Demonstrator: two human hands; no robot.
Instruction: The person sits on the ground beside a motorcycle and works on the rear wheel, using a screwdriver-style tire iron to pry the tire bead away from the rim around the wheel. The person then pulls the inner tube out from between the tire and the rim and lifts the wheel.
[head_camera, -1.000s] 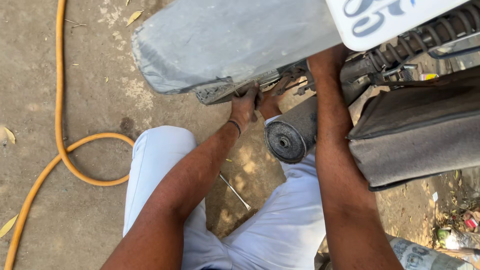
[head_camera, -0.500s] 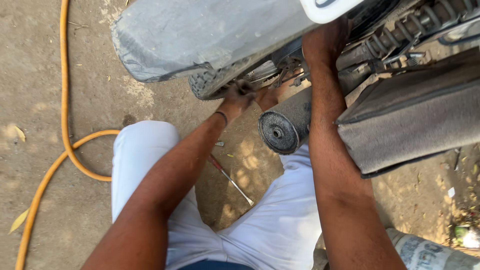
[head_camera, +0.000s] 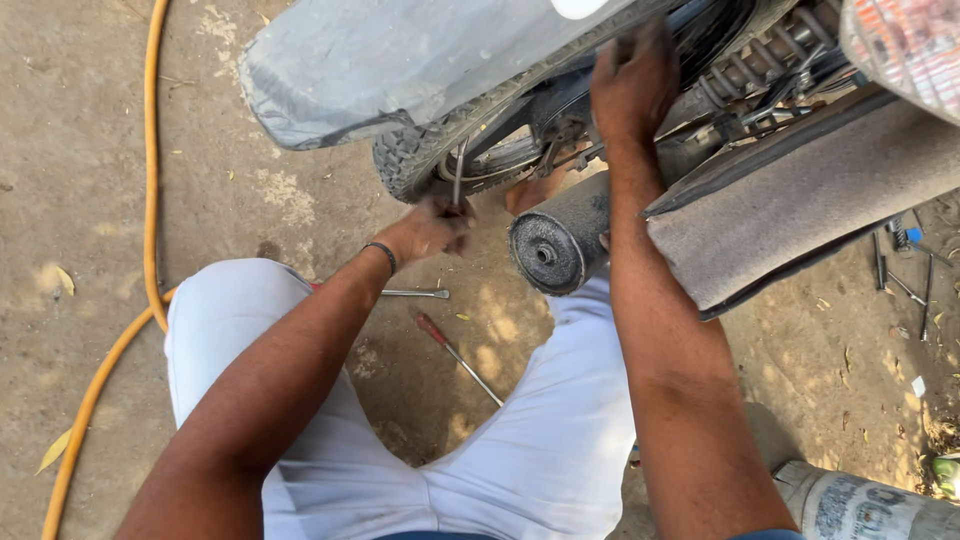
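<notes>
We clench our left hand (head_camera: 432, 232) around a thin metal rod (head_camera: 458, 178) that rises from the grip to the rear tyre (head_camera: 420, 160). Our right hand (head_camera: 632, 85) presses on the wheel's upper side, fingers spread, grasping nothing we can make out. To do this well, we steady the wheel above and pull the rod straight, clear of the exhaust pipe (head_camera: 560, 240) just right of the grip.
</notes>
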